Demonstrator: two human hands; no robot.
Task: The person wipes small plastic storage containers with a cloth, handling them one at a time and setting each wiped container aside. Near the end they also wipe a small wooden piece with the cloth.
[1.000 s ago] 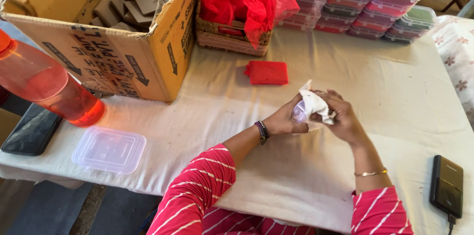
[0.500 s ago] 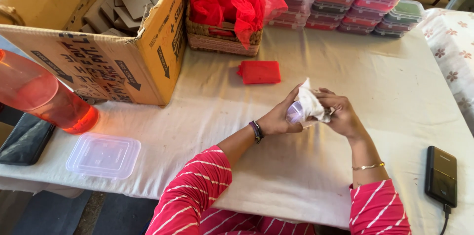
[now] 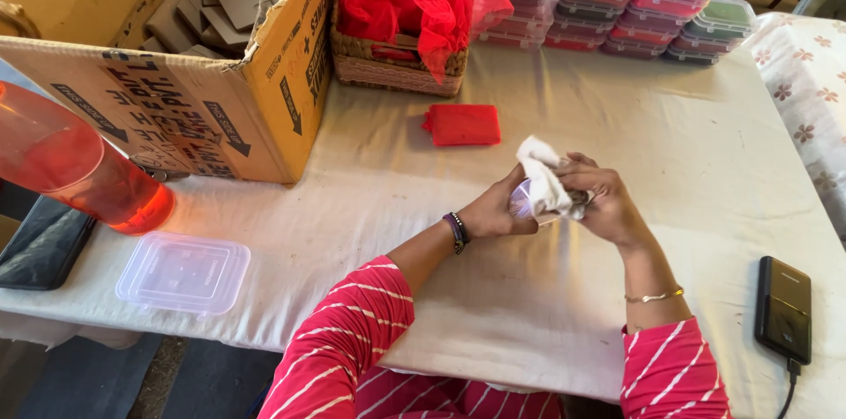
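Head view shows our left hand [image 3: 498,212] cupping a small pale round object [image 3: 522,203] above the tabletop [image 3: 529,313], fingers clamped around it, while our right hand [image 3: 604,203] pinches a white cloth [image 3: 542,177] against it; we should grip firmly and wipe evenly.

A table [image 3: 670,137] draped in a plain off-white cloth fills most of the frame. It runs from the left edge to the right edge, and its near edge crosses the lower part of the picture. At the upper right, a second surface under a white cloth with a brown flower print [image 3: 806,93] stands just beside it. Below the table at the lower left, a strip of dark grey floor [image 3: 132,384] shows. Even, soft daylight falls across the cloth, with only faint shadows. No wall or window is in view.
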